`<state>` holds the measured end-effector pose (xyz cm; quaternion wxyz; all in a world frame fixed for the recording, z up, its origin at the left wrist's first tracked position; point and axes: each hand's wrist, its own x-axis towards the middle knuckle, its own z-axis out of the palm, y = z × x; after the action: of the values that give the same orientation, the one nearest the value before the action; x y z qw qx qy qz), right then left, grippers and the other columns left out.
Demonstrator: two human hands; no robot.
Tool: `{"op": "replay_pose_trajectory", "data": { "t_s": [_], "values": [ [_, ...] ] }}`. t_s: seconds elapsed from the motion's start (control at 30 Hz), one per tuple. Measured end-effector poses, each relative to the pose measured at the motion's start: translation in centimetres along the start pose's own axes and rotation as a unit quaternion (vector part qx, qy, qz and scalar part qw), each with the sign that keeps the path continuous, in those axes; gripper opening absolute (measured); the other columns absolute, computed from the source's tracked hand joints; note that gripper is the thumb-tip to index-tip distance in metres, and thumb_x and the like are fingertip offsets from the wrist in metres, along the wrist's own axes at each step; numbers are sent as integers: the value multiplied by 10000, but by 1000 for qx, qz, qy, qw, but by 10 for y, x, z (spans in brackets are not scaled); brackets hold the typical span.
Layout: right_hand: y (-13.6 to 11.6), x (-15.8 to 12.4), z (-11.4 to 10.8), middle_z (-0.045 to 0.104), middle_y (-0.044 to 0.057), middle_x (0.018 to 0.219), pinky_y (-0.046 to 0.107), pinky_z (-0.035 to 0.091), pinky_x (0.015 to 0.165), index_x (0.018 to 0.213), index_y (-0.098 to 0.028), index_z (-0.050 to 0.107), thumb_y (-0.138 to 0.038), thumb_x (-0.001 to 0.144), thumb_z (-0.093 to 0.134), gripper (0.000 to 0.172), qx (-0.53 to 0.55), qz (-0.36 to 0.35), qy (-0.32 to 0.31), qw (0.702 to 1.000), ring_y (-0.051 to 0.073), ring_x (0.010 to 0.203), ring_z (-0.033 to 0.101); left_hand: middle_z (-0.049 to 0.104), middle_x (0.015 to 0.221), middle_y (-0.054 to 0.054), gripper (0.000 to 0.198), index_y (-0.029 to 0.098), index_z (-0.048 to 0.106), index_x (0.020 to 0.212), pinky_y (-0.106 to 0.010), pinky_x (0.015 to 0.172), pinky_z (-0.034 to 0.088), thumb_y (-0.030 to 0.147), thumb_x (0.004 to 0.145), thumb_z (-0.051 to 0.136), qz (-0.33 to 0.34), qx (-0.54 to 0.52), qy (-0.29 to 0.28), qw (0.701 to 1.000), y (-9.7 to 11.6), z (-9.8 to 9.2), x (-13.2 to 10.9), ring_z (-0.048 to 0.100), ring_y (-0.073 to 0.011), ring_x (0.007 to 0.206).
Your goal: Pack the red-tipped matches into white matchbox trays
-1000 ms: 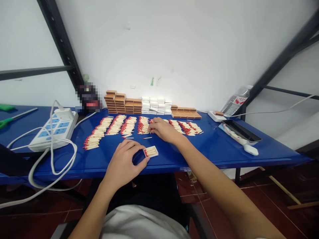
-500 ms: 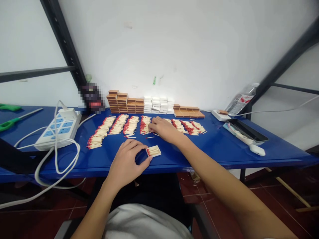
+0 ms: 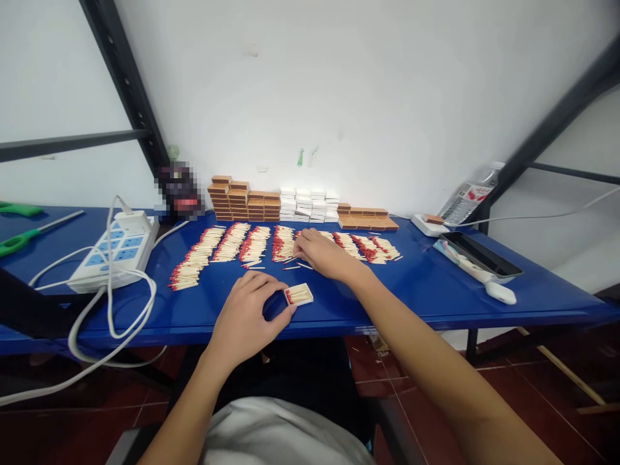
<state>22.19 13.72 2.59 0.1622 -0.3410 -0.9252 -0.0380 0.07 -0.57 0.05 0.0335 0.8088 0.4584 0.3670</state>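
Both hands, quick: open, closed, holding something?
Left hand: holding a white rectangular cardboard tray of red-tipped wooden matches.
Right hand: curled at loose matches; whether it holds any can't be told.

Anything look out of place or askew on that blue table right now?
Yes. A few loose matches lie in front of the match rows, near the right hand. In the white stack, one piece sits tilted among level ones. A brown box lies on a white device, apart from the other brown boxes.

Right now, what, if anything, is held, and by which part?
Left hand: white tray, by its left end. Right hand, at the matches: cannot tell.
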Motion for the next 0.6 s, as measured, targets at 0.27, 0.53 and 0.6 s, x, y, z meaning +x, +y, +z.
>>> {"op": "replay_pose_trajectory", "data": {
  "t_s": [0.27,0.53,0.6],
  "values": [
    [-4,-6,-11,602,109,1020,351,405,840,909,-179,598,-148,1079,538,183,35,28,-11,999,247,949,504,763,1137,-63,158,254,750,1113,-511,1103,494,327,972,748,0,-2,0,1000,0,-1,0,676,-267,1068],
    [5,-11,-16,602,121,1091,356,417,896,997,-176,667,-124,1038,561,125,80,49,-33,995,274,1080,524,759,1141,-58,164,248,751,1113,-505,1107,484,338,975,749,-5,1,-5,1000,1,-1,0,675,-269,1090],
    [5,-11,-15,605,121,1074,355,416,889,964,-173,661,-124,1041,552,143,76,43,-35,996,269,1055,522,758,1138,-56,162,242,750,1111,-502,1110,482,332,976,749,-3,1,-3,1000,1,-1,0,675,-264,1088]
  ]
}}
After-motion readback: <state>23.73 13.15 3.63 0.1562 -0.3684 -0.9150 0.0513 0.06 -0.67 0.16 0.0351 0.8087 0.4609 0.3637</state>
